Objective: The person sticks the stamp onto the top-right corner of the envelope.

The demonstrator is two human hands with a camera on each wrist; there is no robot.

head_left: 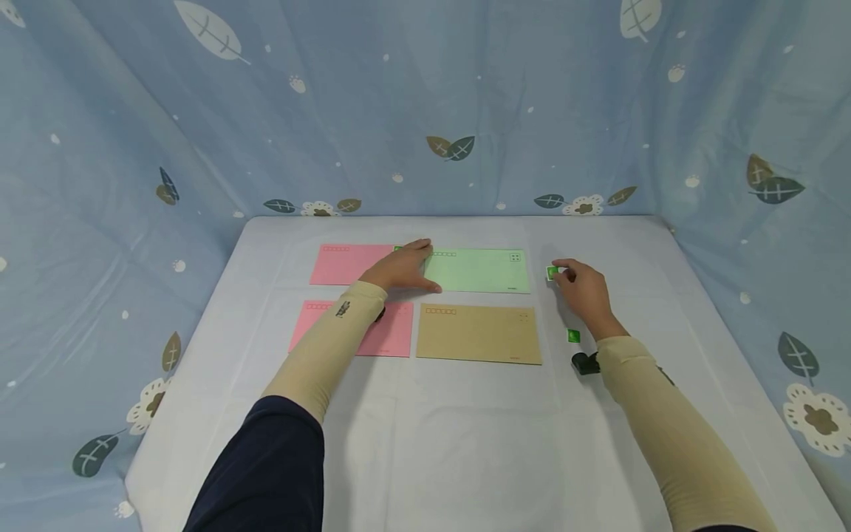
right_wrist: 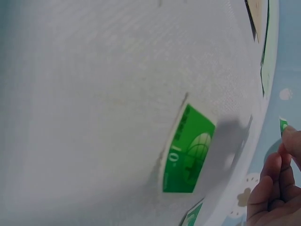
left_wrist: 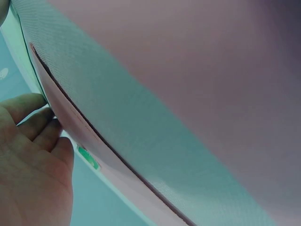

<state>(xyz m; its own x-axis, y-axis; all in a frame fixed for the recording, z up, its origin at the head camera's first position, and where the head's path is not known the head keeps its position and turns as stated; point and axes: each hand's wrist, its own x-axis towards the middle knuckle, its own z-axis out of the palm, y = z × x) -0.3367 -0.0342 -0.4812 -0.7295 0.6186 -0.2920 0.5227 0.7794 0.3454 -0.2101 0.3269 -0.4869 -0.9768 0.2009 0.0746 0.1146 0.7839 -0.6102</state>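
Note:
My right hand [head_left: 585,295] pinches a small green postage stamp [head_left: 552,273] between thumb and fingertips, to the right of the light green envelope [head_left: 475,270]. In the right wrist view the pinched stamp [right_wrist: 283,126] shows at the right edge. My left hand [head_left: 402,267] lies with fingers spread over the border between the upper pink envelope [head_left: 346,264] and the light green one. A green stamp on that pink envelope's upper right corner is partly covered by this hand; the left wrist view shows this stamp [left_wrist: 88,157] beside the fingers.
Nearer me lie a second pink envelope [head_left: 388,332], partly under my left forearm, and a tan envelope [head_left: 479,335]. A loose green stamp [head_left: 574,336] lies on the white tabletop [head_left: 465,443] near my right wrist. Patterned blue curtains [head_left: 372,96] enclose the back and sides.

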